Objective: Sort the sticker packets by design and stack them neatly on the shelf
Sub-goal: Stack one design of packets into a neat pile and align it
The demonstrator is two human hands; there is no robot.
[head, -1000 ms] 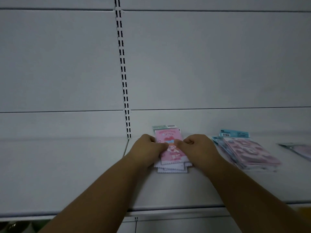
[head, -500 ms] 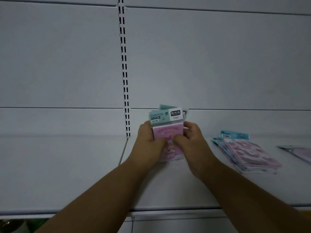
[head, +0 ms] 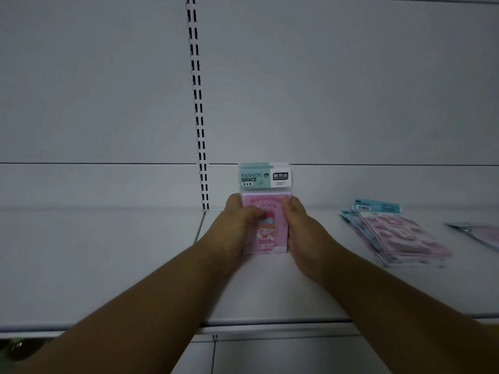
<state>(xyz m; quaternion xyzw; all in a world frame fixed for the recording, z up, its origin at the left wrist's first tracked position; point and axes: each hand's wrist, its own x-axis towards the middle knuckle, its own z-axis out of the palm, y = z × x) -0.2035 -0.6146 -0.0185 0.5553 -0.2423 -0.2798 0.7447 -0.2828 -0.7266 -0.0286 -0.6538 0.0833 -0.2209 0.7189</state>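
Note:
A stack of pink sticker packets [head: 270, 233] with a cartoon girl and a teal "FASHION GRACE" header stands upright on its bottom edge on the white shelf [head: 270, 292]. My left hand [head: 232, 228] grips its left side, thumb across the front. My right hand [head: 299, 230] grips its right side. How many packets are in the stack is hidden.
A fanned pile of pink packets with blue headers [head: 394, 233] lies flat on the shelf to the right. Another packet [head: 478, 233] shows at the far right edge. A slotted upright [head: 198, 103] runs up the back panel just left of my hands.
The pink stack lay flat on the shelf a second ago. Both hands lifted it, turned it upright, and now hold it squared with its bottom edge on the shelf.

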